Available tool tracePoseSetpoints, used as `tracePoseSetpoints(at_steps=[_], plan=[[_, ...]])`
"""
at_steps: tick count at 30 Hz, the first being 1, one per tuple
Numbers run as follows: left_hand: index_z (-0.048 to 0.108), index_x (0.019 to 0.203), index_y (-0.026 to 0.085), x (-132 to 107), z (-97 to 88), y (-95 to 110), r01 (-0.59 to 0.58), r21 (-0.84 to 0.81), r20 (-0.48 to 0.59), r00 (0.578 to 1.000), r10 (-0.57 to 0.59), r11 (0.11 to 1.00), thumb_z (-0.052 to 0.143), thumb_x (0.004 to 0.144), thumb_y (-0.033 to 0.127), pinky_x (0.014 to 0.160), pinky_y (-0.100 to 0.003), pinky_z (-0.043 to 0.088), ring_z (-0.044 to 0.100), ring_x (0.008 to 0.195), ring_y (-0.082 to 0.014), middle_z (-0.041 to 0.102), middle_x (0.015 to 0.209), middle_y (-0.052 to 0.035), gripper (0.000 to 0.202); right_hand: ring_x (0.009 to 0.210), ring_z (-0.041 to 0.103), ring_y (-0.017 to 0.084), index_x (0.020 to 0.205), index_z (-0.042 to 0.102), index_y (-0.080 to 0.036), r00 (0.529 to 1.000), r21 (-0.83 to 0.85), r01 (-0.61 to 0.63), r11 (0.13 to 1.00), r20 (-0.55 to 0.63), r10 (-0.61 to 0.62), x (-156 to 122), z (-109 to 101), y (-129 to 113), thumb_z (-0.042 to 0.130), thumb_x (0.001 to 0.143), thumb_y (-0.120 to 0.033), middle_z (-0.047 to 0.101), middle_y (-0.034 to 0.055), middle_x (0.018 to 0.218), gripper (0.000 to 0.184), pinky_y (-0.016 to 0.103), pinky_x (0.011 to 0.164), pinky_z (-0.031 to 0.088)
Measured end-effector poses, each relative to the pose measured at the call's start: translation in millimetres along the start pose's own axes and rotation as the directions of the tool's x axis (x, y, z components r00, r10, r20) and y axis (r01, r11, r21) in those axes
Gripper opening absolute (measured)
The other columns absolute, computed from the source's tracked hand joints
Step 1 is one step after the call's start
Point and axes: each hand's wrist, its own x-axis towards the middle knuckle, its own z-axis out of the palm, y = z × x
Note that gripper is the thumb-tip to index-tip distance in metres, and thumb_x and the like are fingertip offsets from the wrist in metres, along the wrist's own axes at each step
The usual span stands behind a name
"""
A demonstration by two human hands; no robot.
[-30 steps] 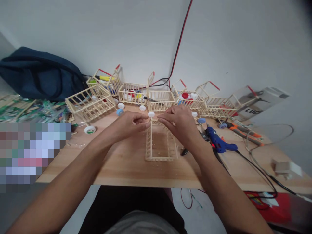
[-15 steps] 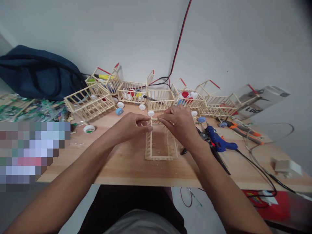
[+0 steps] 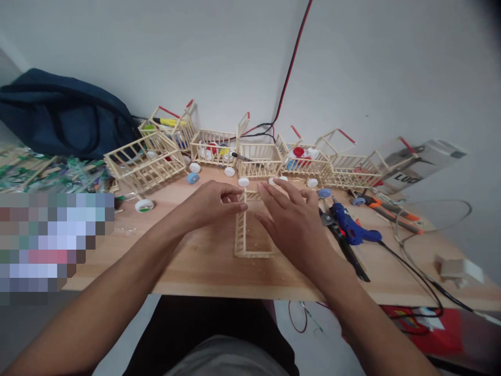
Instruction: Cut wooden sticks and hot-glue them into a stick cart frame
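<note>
A small rectangular frame of thin wooden sticks [image 3: 240, 235] lies on the table in front of me. My left hand [image 3: 211, 206] pinches its far left corner between thumb and fingers. My right hand [image 3: 291, 219] hovers over the frame's right side, fingers apart and nothing visible in them; it hides much of that side. Just beyond the frame stands a stick-built toy cart [image 3: 259, 161] with white wheels, a dark pen resting at its left edge.
More stick carts stand along the wall, including one holding bottle caps [image 3: 213, 149]. On the right lie a blue glue gun [image 3: 354, 227], orange-handled pliers [image 3: 395, 211] and a cable. A dark blue bag [image 3: 62, 115] and plastic-wrapped sticks [image 3: 74, 175] are at left.
My right hand has gone from a pinch at the frame's far end to spread fingers, and has moved slightly nearer me. My left hand stays at the corner.
</note>
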Motion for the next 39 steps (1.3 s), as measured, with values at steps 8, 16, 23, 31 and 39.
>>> tracePoseSetpoints(at_steps=[8, 16, 23, 31, 39], plan=[[0.073, 0.103, 0.016, -1, -2.1, 6, 0.044, -0.005, 0.007, 0.999, -0.044, 0.999, 0.062, 0.076, 0.044, 0.061, -0.023, 0.043, 0.059, 0.067, -0.0145, 0.070, 0.075, -0.0012, 0.040, 0.138, 0.039, 0.035, 0.135, 0.053, -0.011, 0.999, -0.025, -0.012, 1.000, 0.053, 0.013, -7, 7, -8, 0.051, 0.097, -0.029, 0.056, 0.0181, 0.140, 0.043, 0.054, 0.100, 0.033], [0.072, 0.110, 0.012, -1, -0.8, 6, 0.074, -0.026, 0.002, 0.997, -0.074, 0.997, 0.064, 0.074, 0.046, 0.062, -0.024, 0.044, 0.061, 0.071, -0.0162, 0.072, 0.079, -0.0041, 0.050, 0.138, 0.039, 0.035, 0.133, 0.055, -0.010, 1.000, -0.024, -0.012, 1.000, 0.025, 0.013, -7, 10, -10, 0.051, 0.096, -0.030, 0.058, 0.0185, 0.138, 0.042, 0.053, 0.100, 0.032], [0.074, 0.100, 0.015, 0, -0.3, 2, 0.029, -0.020, 0.005, 1.000, -0.029, 0.999, 0.063, 0.077, 0.045, 0.060, -0.023, 0.041, 0.059, 0.067, -0.0144, 0.069, 0.073, -0.0012, 0.040, 0.143, 0.030, 0.036, 0.137, 0.051, -0.007, 0.999, -0.020, -0.019, 1.000, 0.038, 0.020, -9, 6, -9, 0.051, 0.096, -0.035, 0.050, 0.0183, 0.145, 0.050, 0.054, 0.104, 0.030], [0.074, 0.102, 0.018, -2, -5.8, 4, 0.014, -0.031, 0.011, 1.000, -0.014, 0.999, 0.060, 0.080, 0.044, 0.066, -0.026, 0.044, 0.061, 0.073, -0.0167, 0.074, 0.083, -0.0022, 0.037, 0.143, 0.032, 0.036, 0.135, 0.053, -0.008, 1.000, 0.000, -0.004, 1.000, 0.030, 0.004, -14, 8, -13, 0.048, 0.097, -0.033, 0.053, 0.0157, 0.144, 0.046, 0.055, 0.106, 0.028], [0.070, 0.085, 0.015, -4, -29.1, -16, 0.100, 0.073, -0.275, 0.958, -0.077, 0.992, 0.057, 0.075, 0.026, 0.068, -0.026, 0.044, 0.061, 0.073, -0.0163, 0.071, 0.080, -0.0039, 0.020, 0.131, 0.050, 0.029, 0.132, 0.057, -0.017, 0.961, 0.195, -0.139, 0.971, -0.209, 0.180, 6, -5, 22, 0.046, 0.098, -0.032, 0.060, 0.0128, 0.136, 0.039, 0.047, 0.104, 0.037]])
